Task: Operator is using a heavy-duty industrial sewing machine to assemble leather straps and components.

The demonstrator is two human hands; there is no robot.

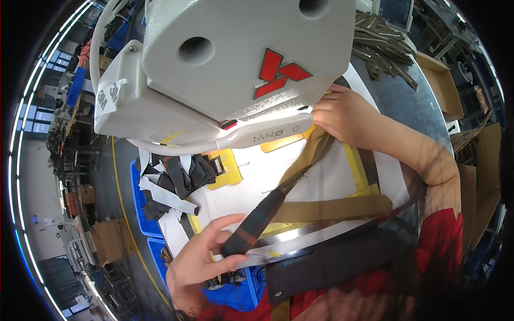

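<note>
We grip the upper end of the strap (pixel 265 214) in the closed fingers of our right hand (pixel 345 115); our left hand (pixel 203 254) curves around its lower end, thumb and fingers apart, and we cannot tell whether it presses. The strap slants over the near part of the tabletop (pixel 425 107), dark plaid with brown bands below, olive-tan above, a metallic toothed line at the join. Beneath it we see a white sheet (pixel 251 166), yellow strips (pixel 352 163) and a tan band (pixel 332 208) along the near edge. A pale machine head (pixel 230 59) hangs above the far side, hiding much of it and part of our right fingertips. It carries a red three-part emblem (pixel 279 74), small dark lettering on its slim lower arm (pixel 267 134) and a printed white label (pixel 110 99) on its left side. Dark and whitish pieces (pixel 179 179) heap at the tabletop's left edge, by a blue bin (pixel 140 206); olive strips (pixel 383 45) pile toward the far right corner, near a cardboard box (pixel 439 85).
</note>
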